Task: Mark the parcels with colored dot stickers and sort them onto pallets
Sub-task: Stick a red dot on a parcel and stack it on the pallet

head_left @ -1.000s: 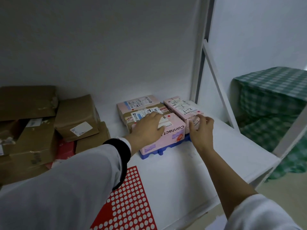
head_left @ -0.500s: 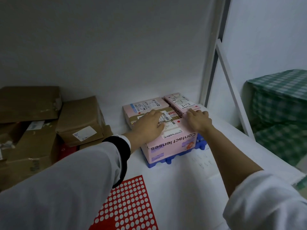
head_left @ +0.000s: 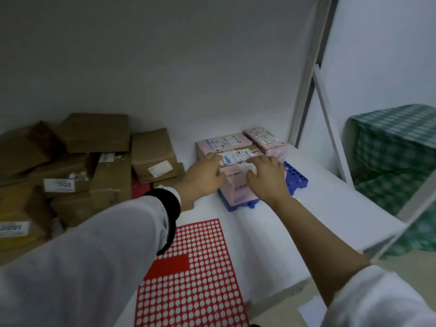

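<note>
Head view: the camera is looking down along both arms onto a white table (head_left: pixel 318 208) set against a pale wall.
Left hand (head_left: pixel 203 175): it is reaching in from the left, with its fingers curling against the upper left edge of the front parcel (head_left: pixel 238 192).
Right hand (head_left: pixel 266 178): it is lying over the same parcel's top front edge, with its fingers bending down over the rim.
Grip: both hands are holding the front parcel between them, one on each side, with a narrow spread.
Front parcel: a pink box with a white shipping label on top, it is sitting on the near part of the blue pallet (head_left: pixel 295 178).
Back parcels: a pink left parcel (head_left: pixel 221 142) and a pink right parcel (head_left: pixel 266 140) are standing behind it on the pallet, side by side near the wall. The front parcel is touching them or lying just beside them; which one is too blurred to tell.
Pallet: it is resting on the table, and its right corner is showing bare beside the right hand.
Sticker sheet (head_left: pixel 195 279): a red sheet of pale dots is lying flat on the near table between the arms, well apart from the pallet. A solid red patch is showing at its left.
Brown boxes (head_left: pixel 94 133): they are piling up loosely at the left, several with white labels, one reading "002" (head_left: pixel 59 184).
Sleeves: both arms are wearing white, and the left has a dark cuff.
Frame post (head_left: pixel 306 90): it is rising at the table's right rear.
Checked cloth (head_left: pixel 396 149): green and white, it is draping something beyond the frame at the right.
</note>
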